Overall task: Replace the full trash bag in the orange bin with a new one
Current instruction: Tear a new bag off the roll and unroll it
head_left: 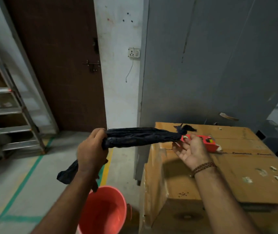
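A rolled-up black trash bag (pixel 140 136) stretches level in front of me, its knotted end over the cardboard box. My left hand (pixel 91 149) grips the bag near its other end, and a loose tail of it hangs down behind my wrist. To the right, my right hand (pixel 191 150) is palm-up with relaxed fingers just under the knotted end, holding nothing. The orange bin (pixel 104 210) stands on the floor below my left arm; its inside shows bare orange with no liner.
A large cardboard box (pixel 219 174) fills the right side, with a red tape dispenser (pixel 207 141) on top. A grey metal cabinet (pixel 210 56) stands behind it. A brown door (pixel 58 65) is ahead, a metal ladder (pixel 8 119) at left. Green and yellow floor lines (pixel 25 179) run across the floor.
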Demonstrator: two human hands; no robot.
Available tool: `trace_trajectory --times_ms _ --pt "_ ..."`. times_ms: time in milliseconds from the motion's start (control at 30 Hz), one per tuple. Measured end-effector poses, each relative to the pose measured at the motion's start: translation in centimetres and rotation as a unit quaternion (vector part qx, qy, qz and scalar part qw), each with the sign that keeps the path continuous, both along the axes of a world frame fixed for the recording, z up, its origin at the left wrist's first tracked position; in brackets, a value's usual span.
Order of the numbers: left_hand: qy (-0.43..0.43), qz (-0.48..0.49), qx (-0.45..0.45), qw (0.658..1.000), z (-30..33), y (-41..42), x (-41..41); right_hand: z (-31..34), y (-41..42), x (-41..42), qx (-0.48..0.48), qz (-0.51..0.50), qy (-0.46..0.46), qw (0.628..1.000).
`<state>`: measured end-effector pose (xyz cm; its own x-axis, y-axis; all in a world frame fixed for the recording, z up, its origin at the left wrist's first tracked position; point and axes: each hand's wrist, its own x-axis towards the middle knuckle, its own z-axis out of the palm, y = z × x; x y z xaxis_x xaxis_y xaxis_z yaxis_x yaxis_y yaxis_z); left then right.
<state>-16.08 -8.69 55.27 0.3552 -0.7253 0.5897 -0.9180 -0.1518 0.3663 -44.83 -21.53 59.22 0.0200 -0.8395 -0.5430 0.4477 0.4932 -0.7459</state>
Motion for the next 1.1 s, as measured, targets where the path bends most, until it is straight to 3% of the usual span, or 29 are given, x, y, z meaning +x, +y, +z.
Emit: trace_trajectory --times_ms 67,133,167,233,267,300,433,533,600,700,767,900,1100 --pt "0.090 0.050 0.053 0.993 0.1 -0.5 2.0 -0.8 1.4 3.7 0.012 0.038 0.018 0.999" --pt "0.275 0.061 0.115 0.953 -0.3 -1.5 4.5 -2.3 3.5 8.3 0.012 0.097 0.066 0.993" --pt "0.414 0.036 0.124 0.901 -0.2 -2.1 5.4 -3.2 4.8 10.6 0.002 0.136 0.092 0.986" --pt "0.646 -0.009 0.165 0.745 0.2 -2.5 7.9 -5.2 7.4 16.1 -0.023 0.209 0.118 0.970" --pt "0.696 -0.028 0.202 0.689 0.4 -2.3 9.4 -6.3 8.7 18.9 -0.036 0.241 0.111 0.963" --pt "0.714 -0.050 0.233 0.659 0.5 -2.3 10.9 -7.3 9.8 21.5 -0.054 0.276 0.095 0.955" --pt "0.740 -0.092 0.218 0.630 0.6 -2.5 16.5 -7.7 12.8 28.4 -0.126 0.362 0.067 0.921" --pt "0.727 -0.104 0.266 0.624 0.4 -2.3 19.5 -7.2 12.9 30.7 -0.140 0.297 0.061 0.943" --pt "0.717 -0.142 0.305 0.610 0.3 -2.0 20.8 -6.5 12.2 31.2 -0.134 0.255 0.121 0.950" --pt "0.637 -0.191 0.359 0.655 0.1 -0.8 21.5 -6.1 10.8 31.5 -0.087 0.188 0.164 0.964" --pt "0.622 -0.226 0.338 0.670 0.2 0.3 21.3 -6.4 10.2 32.0 -0.048 0.144 0.168 0.974" --pt "0.703 -0.310 0.242 0.593 -1.1 1.6 22.0 -6.5 9.8 33.0 0.014 0.119 0.159 0.980" --pt "0.655 -0.367 0.270 0.603 -2.1 2.0 23.0 -6.3 9.7 32.9 0.036 0.090 0.183 0.978"
